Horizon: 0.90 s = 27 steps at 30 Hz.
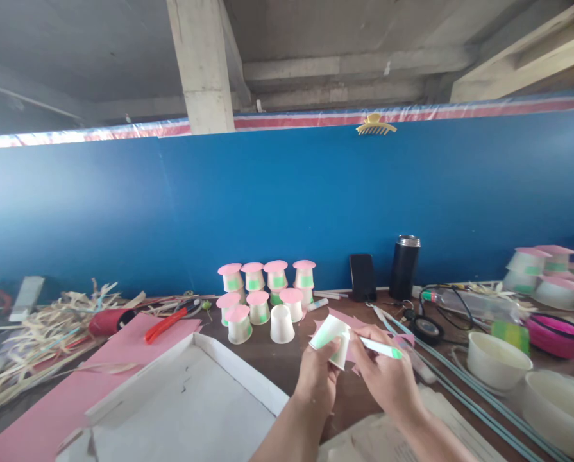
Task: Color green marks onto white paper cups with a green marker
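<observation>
A white paper cup point(326, 335) with a green coloured patch is tilted in my left hand point(316, 373), whose fingers wrap round it. My right hand point(390, 378) pinches a white marker pen point(376, 347) with a green end, its tip side against or very near the cup. Just left of my hands a plain white cup point(282, 325) stands upside down. Beside and behind it stand several upturned cups point(239, 327) with green patches and pink paper discs on top, some stacked two high. Pink paper scraps point(347, 319) lie behind the held cup.
A white shallow box lid point(190, 398) and pink sheet point(118, 375) lie left, with a red-handled cutter point(165, 325) and straw strips point(50, 340). A phone point(362, 277) and black flask point(405, 268) stand at the blue panel point(287, 192). White bowls point(499, 360) sit right.
</observation>
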Tool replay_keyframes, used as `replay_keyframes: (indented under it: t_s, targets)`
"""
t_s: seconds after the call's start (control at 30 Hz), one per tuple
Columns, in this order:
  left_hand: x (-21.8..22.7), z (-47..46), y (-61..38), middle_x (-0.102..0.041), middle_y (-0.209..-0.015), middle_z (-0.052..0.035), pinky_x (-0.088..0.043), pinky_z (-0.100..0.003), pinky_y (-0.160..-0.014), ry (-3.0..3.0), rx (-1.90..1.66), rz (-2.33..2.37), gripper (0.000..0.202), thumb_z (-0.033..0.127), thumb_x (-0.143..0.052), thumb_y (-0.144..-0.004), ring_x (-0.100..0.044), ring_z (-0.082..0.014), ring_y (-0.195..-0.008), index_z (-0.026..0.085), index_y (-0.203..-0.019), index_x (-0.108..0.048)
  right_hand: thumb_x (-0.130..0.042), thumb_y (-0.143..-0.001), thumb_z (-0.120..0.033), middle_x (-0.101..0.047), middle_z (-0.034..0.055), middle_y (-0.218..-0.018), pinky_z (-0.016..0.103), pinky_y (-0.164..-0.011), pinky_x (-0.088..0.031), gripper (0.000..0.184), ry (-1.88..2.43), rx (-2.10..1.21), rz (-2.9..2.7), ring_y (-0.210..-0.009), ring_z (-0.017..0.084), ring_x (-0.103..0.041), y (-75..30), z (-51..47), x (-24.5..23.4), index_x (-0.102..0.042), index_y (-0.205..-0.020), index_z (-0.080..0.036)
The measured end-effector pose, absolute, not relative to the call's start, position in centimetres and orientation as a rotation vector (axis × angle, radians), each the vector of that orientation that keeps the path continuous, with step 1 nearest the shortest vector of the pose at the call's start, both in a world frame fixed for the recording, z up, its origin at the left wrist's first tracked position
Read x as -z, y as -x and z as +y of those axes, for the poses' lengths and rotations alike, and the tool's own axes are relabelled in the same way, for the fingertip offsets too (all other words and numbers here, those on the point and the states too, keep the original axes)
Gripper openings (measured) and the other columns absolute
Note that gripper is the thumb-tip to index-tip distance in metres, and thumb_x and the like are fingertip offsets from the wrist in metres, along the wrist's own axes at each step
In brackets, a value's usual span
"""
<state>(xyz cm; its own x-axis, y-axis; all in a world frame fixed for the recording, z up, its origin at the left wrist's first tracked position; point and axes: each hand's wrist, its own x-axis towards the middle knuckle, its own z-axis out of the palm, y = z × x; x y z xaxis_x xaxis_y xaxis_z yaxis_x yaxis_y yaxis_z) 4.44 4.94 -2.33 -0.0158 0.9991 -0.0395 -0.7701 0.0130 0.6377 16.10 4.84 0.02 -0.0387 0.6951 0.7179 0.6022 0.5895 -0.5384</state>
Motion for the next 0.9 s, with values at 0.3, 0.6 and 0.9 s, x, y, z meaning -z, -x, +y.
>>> replay_keyframes:
  t_s: [0.3, 0.6, 0.9]
  targets:
    - [2.37, 4.9, -4.33, -0.068, -0.086, -0.0075, -0.044, -0.025, -0.067, -0.514, -1.503, 0.58, 0.032, 0.018, -0.071, -0.065, -0.062, -0.0174, -0.078, 0.011, -0.095, -0.065, -0.048, -0.086, -0.036, -0.065, 0.0027, -0.073, 0.023, -0.053, -0.049, 0.018, 1.083, -0.156, -1.732, -0.068, 0.017, -0.066, -15.97, 4.85, 0.15, -0.056, -0.081, -0.021]
    - [1.76, 4.71, -4.54, -0.068, -0.094, -0.0098, -0.049, -0.026, -0.073, -0.429, -1.51, 0.567, 0.034, 0.016, -0.071, -0.066, -0.063, -0.0207, -0.089, 0.012, -0.098, -0.063, -0.052, -0.085, -0.03, -0.065, 0.0035, -0.075, 0.023, -0.052, -0.048, 0.013, 0.937, -0.214, -1.649, -0.061, 0.015, -0.061, -16.48, 4.66, 0.15, -0.058, -0.09, -0.02]
    - [2.24, 4.85, -4.44, -0.069, -0.102, -0.0089, -0.052, -0.025, -0.074, -0.29, -1.509, 0.55, 0.049, 0.011, -0.072, -0.065, -0.065, -0.0202, -0.092, 0.016, -0.111, -0.058, -0.05, -0.086, -0.032, -0.067, 0.0076, -0.099, 0.028, -0.069, -0.051, 0.022, 0.936, -0.178, -1.572, -0.082, 0.019, -0.064, -16.84, 5.08, -0.18, -0.061, -0.102, -0.021]
